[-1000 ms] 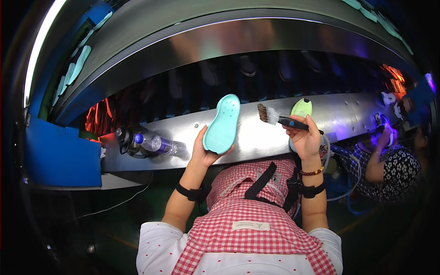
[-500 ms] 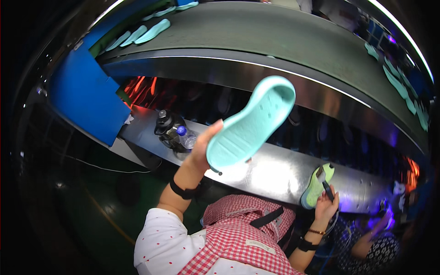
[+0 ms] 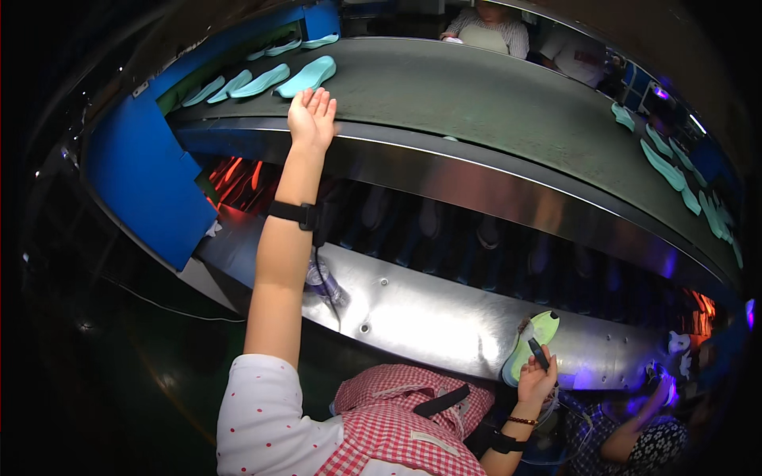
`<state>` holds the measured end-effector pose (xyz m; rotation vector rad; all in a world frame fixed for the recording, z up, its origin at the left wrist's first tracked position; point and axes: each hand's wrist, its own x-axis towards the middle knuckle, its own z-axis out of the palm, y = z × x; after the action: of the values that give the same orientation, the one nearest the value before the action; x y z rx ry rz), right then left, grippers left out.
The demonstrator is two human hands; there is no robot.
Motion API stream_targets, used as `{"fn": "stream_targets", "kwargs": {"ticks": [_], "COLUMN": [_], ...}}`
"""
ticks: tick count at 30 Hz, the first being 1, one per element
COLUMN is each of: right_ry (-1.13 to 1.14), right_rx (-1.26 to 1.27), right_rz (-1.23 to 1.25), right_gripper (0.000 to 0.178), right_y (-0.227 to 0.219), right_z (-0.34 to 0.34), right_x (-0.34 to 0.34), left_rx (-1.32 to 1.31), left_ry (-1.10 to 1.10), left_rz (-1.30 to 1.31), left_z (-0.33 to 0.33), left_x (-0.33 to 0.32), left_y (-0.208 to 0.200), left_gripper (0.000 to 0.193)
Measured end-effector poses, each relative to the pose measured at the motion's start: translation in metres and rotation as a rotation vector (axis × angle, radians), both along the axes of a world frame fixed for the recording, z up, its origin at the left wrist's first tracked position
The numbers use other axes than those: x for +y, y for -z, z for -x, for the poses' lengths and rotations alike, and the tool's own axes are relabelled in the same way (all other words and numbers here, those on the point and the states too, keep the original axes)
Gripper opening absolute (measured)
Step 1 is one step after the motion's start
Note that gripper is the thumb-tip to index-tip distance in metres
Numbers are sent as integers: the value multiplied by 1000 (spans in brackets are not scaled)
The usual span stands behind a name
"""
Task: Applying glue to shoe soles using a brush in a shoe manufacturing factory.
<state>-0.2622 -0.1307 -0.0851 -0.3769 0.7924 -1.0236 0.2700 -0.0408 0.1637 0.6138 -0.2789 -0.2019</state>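
Observation:
My left hand [image 3: 312,119] is stretched far out to the belt's near edge, palm up with fingers spread. Just beyond its fingertips a turquoise shoe sole [image 3: 308,77] lies on the belt; whether they still touch is unclear. My right hand [image 3: 538,382] is closed round the dark handle of a brush [image 3: 539,354], low on the right. The brush lies over a yellow-green sole-shaped piece [image 3: 543,326] with a light blue lower end, at the metal ledge [image 3: 432,321]. Whether that piece rests on the ledge or in my hand, I cannot tell.
Several turquoise soles [image 3: 260,81] lie on the conveyor belt [image 3: 444,95] at left, more [image 3: 663,166] at right. A plastic bottle [image 3: 324,282] stands behind my left forearm. Below the belt, dark shoe shapes [image 3: 429,218] sit near glowing red heaters [image 3: 236,178]. Other people [image 3: 488,36] are across the belt.
My left hand has carried the turquoise sole forward and left from above the ledge, and it now lies on the belt. The fingers have opened. My right hand keeps the brush.

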Motion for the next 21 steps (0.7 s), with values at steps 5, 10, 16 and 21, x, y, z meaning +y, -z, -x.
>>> {"fn": "stream_targets", "kwargs": {"ticks": [5, 10, 16, 21], "right_ry": [30, 8, 7, -6], "right_rx": [-15, -113, -94, -144], "right_rz": [11, -6, 15, 21], "right_gripper": [37, 36, 31, 30], "right_y": [-3, 6, 5, 6], "right_z": [-5, -5, 5, 5], "right_x": [-1, 1, 3, 2], "left_rx": [-561, -935, -1957, -2140], "left_ry": [-146, -333, -532, -361], "left_rz": [-357, -655, -359, 51], "left_z": [12, 26, 183, 296], "left_x": [-11, -5, -18, -32], "left_y": [2, -1, -39, -72], "left_gripper": [23, 35, 22, 18]}}
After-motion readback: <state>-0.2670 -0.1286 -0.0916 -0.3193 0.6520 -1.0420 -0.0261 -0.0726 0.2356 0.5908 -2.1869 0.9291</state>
